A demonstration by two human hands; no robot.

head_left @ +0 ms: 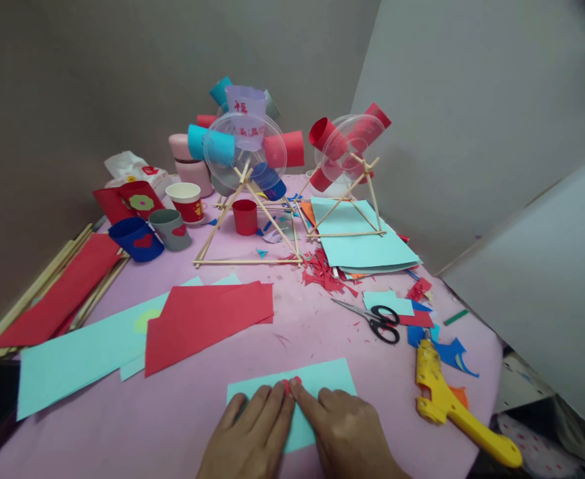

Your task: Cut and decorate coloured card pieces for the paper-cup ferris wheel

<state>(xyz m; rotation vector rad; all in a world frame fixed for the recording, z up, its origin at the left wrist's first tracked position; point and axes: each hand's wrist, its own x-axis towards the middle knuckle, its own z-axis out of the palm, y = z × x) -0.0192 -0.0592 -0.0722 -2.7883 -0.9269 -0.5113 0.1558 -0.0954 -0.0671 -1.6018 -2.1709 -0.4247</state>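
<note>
A piece of light blue paper (322, 376) lies on the table at the front. On it is a small red paper piece (292, 384), mostly covered by fingertips, so its shape is hard to make out. My left hand (255, 429) lies flat on the blue paper, fingers stretched out, with fingertips touching the red piece. From the other side my right hand (345, 426) presses its outstretched index finger on the red piece; its other fingers are partly bent and rest on the paper.
Scissors (372, 318) and a yellow glue gun (442, 396) lie to the right. Red paper (207, 322) and long light blue strips (88, 349) are on the left. Stick-framed wheels with paper cups (245, 150) stand behind, near red scraps (322, 271) and a blue paper cup (135, 239).
</note>
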